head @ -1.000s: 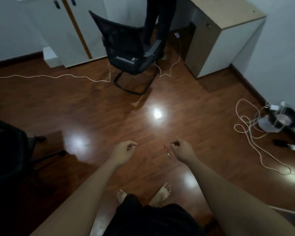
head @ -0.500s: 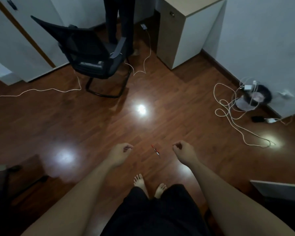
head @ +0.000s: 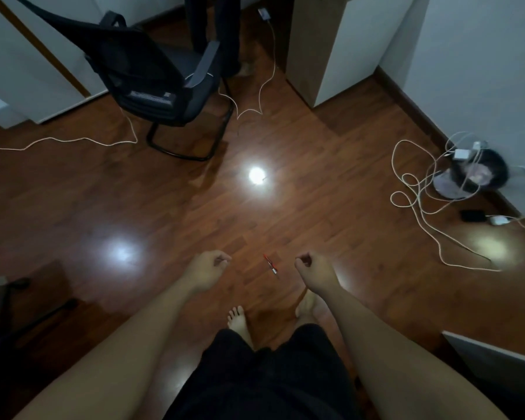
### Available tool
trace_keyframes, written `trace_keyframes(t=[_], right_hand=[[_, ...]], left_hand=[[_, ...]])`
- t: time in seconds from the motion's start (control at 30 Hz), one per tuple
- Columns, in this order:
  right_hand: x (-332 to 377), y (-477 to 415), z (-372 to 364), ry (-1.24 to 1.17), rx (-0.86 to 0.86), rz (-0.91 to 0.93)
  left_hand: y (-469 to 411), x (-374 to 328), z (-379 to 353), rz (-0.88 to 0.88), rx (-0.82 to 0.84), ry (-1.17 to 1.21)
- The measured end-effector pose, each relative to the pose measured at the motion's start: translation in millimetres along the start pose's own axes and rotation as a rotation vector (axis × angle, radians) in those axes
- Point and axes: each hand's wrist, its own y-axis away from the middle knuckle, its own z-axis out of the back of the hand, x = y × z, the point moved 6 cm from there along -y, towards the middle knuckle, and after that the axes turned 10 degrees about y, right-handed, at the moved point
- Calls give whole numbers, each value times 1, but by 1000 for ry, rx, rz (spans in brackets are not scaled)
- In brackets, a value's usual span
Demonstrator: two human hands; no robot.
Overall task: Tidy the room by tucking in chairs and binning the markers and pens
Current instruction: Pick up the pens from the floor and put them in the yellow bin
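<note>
A small red pen (head: 270,264) lies on the dark wooden floor, between my two hands and just ahead of my bare feet. My left hand (head: 208,269) hangs to its left with the fingers curled in and nothing in it. My right hand (head: 314,272) hangs to the pen's right, also loosely closed and holding nothing. Neither hand touches the pen. A black mesh office chair (head: 152,74) on a sled base stands further off at the upper left, pulled out from the desk (head: 331,47) at the top right.
White cables run across the floor by the chair (head: 73,140) and tangle at the right (head: 419,201) near a black bin (head: 473,174) against the wall. Another person's legs (head: 212,31) stand behind the chair. A second chair's base (head: 19,307) sits at left.
My view has swung right and moved forward: the chair and desk have shifted left and closer. The pen now lies midway between my hands instead of beside the right one.
</note>
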Motion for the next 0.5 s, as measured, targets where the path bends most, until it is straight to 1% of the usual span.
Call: trace_keyframes(t=[0.13,0.23,0.37,0.5], right_hand=[[-14,-50,8,16,36,3],[-35,-100,-1,26,57,2],[-77,-180,-40,2,25,14],[-128,-265,-114,-30,37,-9]], left_hand=[[-43,-15,-20,40,4,30],[-97,-4,-43,90,-3,60],[-189,38,-94,143,20,94],[-289,106,-160,184,66,105]])
